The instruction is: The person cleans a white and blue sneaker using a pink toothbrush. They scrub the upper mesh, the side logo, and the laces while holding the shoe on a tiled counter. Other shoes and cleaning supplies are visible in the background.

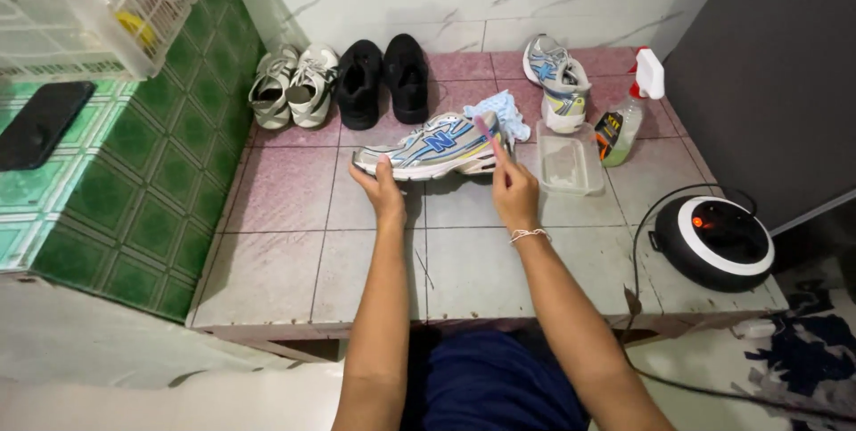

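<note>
Left hand [383,188] fingers closed on the toe of a silver-blue sneaker [432,147] lying on its side on the tiled desk [294,244], right hand [514,192] gripping a pink brush [486,131] against its heel, blue cloth [506,110] just behind

The white wire basket [107,3] is cut off by the top and left edges, its contents too jumbled to tell. The left hand [383,192] hides part of the sneaker [432,146]'s near sole. The patterned cloth [807,351] runs off the right edge. The spray bottle [627,114]'s label is too small to tell.
</note>
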